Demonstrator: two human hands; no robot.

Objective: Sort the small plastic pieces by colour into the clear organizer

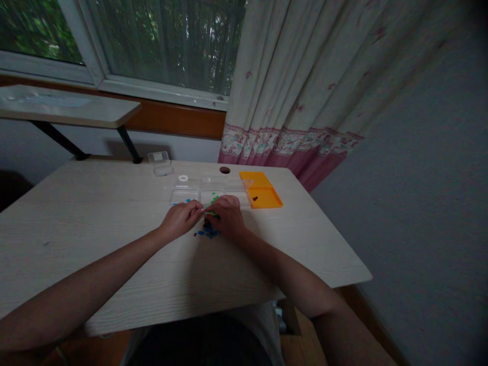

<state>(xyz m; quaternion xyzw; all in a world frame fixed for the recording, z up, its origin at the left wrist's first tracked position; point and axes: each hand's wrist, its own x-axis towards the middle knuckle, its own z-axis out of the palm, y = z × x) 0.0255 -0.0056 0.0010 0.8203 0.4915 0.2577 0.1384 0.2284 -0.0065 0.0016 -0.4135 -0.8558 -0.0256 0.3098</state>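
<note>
My left hand (184,219) is closed, thumb and forefinger pinched together at the front of a clear plastic box. Whatever lies in that pinch is too small to name. Close against it, my right hand (231,217) curls its fingers inward, and what they hold is hidden. Below the fingertips lies a loose pile of small blue and dark pieces (208,232) on the table. Behind the hands stand clear compartment boxes (185,195). Small green pieces (214,199) show in the middle one, partly covered by my right hand. A few blue pieces (188,200) are in the left one.
Right of the clear boxes, an open orange box (269,199) holds a few dark pieces. A small open clear case (163,168) sits at the back left. The pale wooden table (145,269) has a round hole (224,170) near the curtain (282,91). A raised shelf (95,113) stands at left.
</note>
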